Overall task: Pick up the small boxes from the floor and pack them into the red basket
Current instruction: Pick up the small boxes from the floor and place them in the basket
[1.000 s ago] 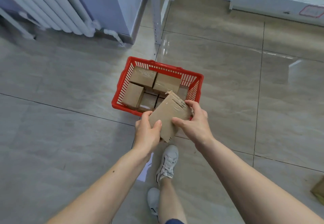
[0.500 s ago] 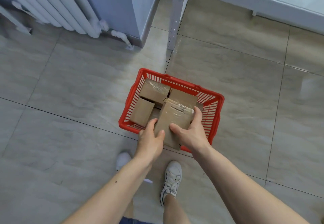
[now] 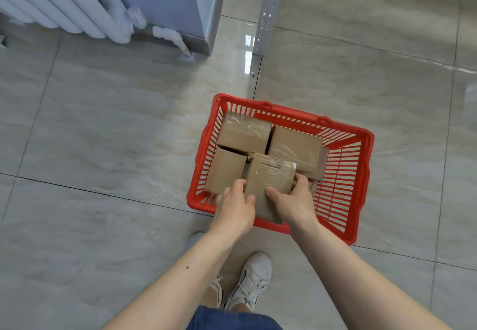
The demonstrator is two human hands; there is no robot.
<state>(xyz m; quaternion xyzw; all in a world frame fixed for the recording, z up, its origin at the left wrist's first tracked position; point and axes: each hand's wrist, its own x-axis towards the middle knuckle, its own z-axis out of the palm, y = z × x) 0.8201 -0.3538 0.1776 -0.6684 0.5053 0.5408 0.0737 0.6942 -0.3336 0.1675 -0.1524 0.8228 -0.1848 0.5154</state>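
Held box: a taped cardboard box (image 3: 268, 182) sits over the near side of the basket (image 3: 343, 185), tilted, its near end overhanging the rim towards the person.
Left hand: the left hand (image 3: 236, 207) grasps the box's left edge, thumb on top and fingers curled underneath.
Right hand: the right hand (image 3: 294, 200) grasps the right edge the same way, thumb lying on the top face.
Basket: red, slatted, standing on the tiled floor (image 3: 103, 136) just ahead of the person's shoe (image 3: 251, 278).
Already packed: three boxes show plainly, a back-left box (image 3: 244, 133), a back-right box (image 3: 295, 146) and a front-left box (image 3: 224, 169). The edge of another peeks out at the right of the held one. Whether more lie beneath cannot be told.
Free room: the right part of the basket looks unfilled.
Step in hand: judged to be setting this box down among the others. It is not yet released and not yet lying flat.
Progress: well along, with several boxes in and one going in.
Left to do: seat and release this box. No loose box shows on the floor here, so whether more remain cannot be told.
Surroundings: a radiator (image 3: 59, 1) and a metal leg (image 3: 265, 12) stand well apart beyond the basket.
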